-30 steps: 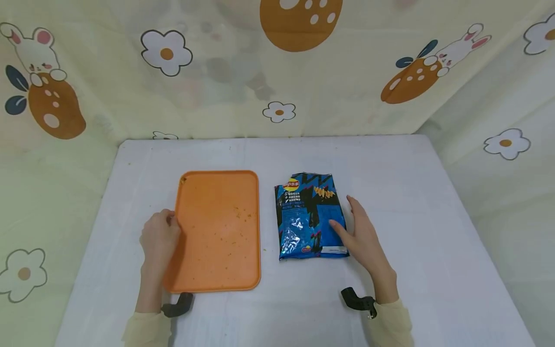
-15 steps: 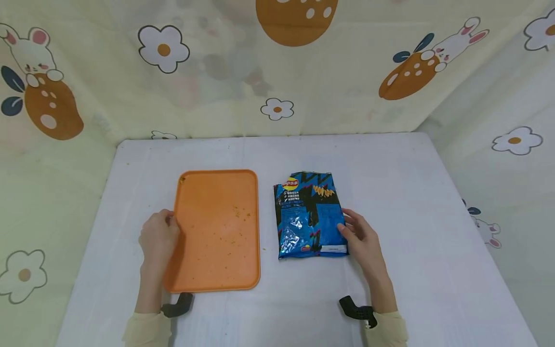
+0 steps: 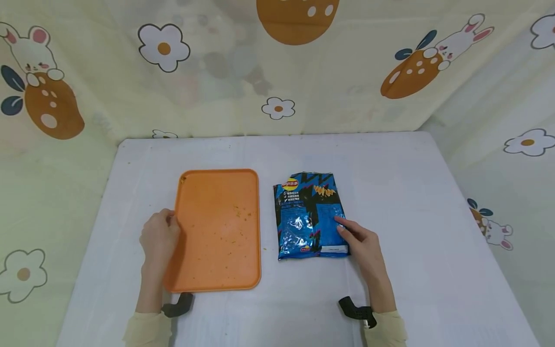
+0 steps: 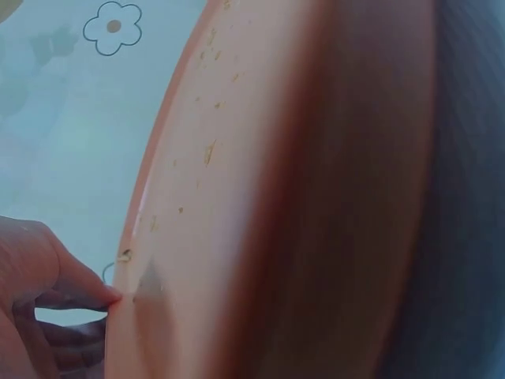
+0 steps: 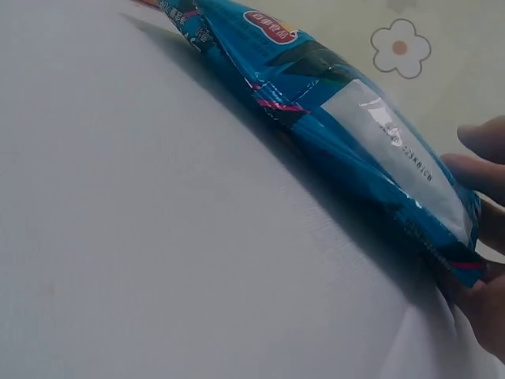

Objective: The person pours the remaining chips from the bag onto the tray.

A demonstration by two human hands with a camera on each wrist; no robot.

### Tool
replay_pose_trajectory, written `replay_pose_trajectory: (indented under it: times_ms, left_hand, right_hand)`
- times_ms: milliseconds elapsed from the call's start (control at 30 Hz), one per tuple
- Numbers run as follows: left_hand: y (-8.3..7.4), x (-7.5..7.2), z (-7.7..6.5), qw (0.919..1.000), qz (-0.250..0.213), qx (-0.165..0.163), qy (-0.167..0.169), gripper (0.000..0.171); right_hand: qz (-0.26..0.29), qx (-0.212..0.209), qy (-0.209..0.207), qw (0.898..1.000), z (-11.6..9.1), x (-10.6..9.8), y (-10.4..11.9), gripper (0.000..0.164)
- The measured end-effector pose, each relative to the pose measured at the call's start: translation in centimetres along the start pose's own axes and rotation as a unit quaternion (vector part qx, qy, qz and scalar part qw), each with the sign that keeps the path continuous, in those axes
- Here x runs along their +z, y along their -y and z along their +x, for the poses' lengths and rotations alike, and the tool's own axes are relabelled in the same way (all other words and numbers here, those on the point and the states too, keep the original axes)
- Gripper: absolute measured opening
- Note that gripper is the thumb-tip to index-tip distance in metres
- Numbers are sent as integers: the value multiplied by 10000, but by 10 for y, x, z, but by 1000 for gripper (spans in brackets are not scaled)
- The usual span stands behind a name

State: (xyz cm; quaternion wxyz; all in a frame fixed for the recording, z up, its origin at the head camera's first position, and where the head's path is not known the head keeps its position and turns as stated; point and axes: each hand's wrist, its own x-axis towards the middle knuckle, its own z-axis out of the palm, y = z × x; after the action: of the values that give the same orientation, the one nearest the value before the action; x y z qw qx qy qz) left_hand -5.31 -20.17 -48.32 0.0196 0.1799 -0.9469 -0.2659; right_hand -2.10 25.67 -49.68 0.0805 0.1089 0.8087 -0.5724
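Observation:
An orange tray [image 3: 217, 231] with scattered crumbs lies left of centre on the white table. My left hand [image 3: 159, 236] grips its left rim; in the left wrist view the thumb [image 4: 79, 284] touches that edge, with other fingers outside it. To the tray's right lies a blue and black chip bag [image 3: 310, 217], its upper left corner stepped or folded. My right hand [image 3: 366, 246] holds the bag's right edge, with thumb and index finger over the printed face. In the right wrist view, fingers [image 5: 481, 170] lie about the bag's lower corner, and the bag looks puffed.
The white table [image 3: 412, 193] reaches from a patterned curtain [image 3: 217, 96] at the back to the near side. A narrow strip of table separates tray and bag. A black wrist mount [image 3: 178, 306] sits at each wrist.
My right hand has come in from the bag's right side and closed onto its edge, the index finger now on top. The left hand, the tray and the bag's place look unchanged.

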Motion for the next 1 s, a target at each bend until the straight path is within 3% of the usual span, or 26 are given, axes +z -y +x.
replay_pose_trajectory:
  times_ms: [333, 467, 633, 1000]
  left_hand:
    - [-1, 0, -1, 10000, -10, -77, 51, 27]
    - [-1, 0, -1, 9999, -26, -104, 19, 27]
    - [-2, 1, -1, 9999, -49, -116, -2, 28]
    - [0, 2, -1, 9998, -153, -122, -12, 27]
  right_hand:
    - [530, -352, 935, 9936, -2, -3, -4, 64]
    - [406, -490, 1198, 9908, 0, -3, -2, 76]
    - [101, -489, 1334, 9898, 1, -1, -4, 86]
    - [294, -540, 1377, 9886, 2, 4, -8, 85]
